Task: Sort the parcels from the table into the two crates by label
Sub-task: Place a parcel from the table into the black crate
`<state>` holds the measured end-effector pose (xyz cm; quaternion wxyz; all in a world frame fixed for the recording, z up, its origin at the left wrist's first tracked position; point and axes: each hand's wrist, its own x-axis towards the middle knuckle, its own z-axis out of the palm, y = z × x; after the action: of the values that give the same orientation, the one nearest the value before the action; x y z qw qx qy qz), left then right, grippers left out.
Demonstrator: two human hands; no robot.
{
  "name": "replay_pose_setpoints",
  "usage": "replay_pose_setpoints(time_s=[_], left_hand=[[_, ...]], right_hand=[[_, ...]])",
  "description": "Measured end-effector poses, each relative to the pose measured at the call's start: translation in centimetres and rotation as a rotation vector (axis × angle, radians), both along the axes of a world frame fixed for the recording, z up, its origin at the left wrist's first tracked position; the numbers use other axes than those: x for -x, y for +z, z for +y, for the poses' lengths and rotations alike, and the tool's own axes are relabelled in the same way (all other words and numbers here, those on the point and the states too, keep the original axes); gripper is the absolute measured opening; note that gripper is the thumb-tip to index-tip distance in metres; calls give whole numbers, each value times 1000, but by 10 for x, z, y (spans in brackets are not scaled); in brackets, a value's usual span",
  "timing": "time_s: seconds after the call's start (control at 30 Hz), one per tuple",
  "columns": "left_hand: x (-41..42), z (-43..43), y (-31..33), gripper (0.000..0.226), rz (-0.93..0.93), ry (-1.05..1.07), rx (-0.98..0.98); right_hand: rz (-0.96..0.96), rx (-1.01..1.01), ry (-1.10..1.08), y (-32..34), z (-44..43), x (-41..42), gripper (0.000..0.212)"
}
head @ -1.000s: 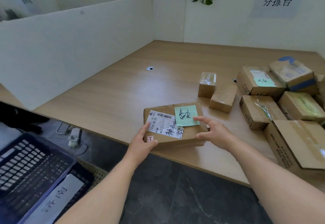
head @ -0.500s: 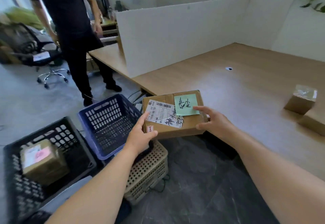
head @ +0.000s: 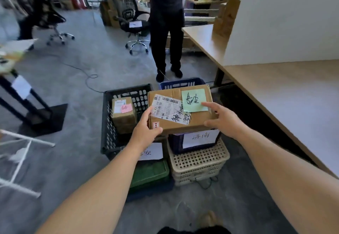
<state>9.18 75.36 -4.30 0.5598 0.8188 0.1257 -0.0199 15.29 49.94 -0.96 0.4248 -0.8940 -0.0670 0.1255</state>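
As it hangs in the air between two hands, the flat cardboard parcel (head: 180, 110) sits level over the blue crate (head: 183, 84), its left end reaching across the near wall of the black crate (head: 126, 89), well clear of the table (head: 275, 90). The left hand (head: 145, 132) clamps the near left corner, thumb on top and fingers curled against the side. The right hand (head: 222, 118) pinches the right end, forefinger laid on the top face at the corner of the green sticky note (head: 194, 99), thumb along the front edge.

The box looks like stiff corrugated board that keeps its shape, and since a hold at the two ends carries it level, it is probably light. The short ends are the best places to take it. The printed shipping label (head: 168, 109) and any tape would be slicker under the fingers, and the note could peel if rubbed.

The note's handwriting seems to end in the same character as the paper sign (head: 150, 152) on the black crate, not the sign (head: 200, 138) on the blue one, so I judge it belongs on the left, beside the small parcel with a pink note (head: 122, 112) already lying there
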Motion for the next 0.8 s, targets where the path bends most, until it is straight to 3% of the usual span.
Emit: replay_pose_setpoints(time_s=[0.3, 0.8], left_hand=[[2, 86, -23, 80, 61, 208, -22], [-79, 165, -55, 78, 207, 320, -28]], right_hand=[[63, 7, 214, -32, 105, -50, 70], [193, -5, 313, -90, 205, -150, 69]])
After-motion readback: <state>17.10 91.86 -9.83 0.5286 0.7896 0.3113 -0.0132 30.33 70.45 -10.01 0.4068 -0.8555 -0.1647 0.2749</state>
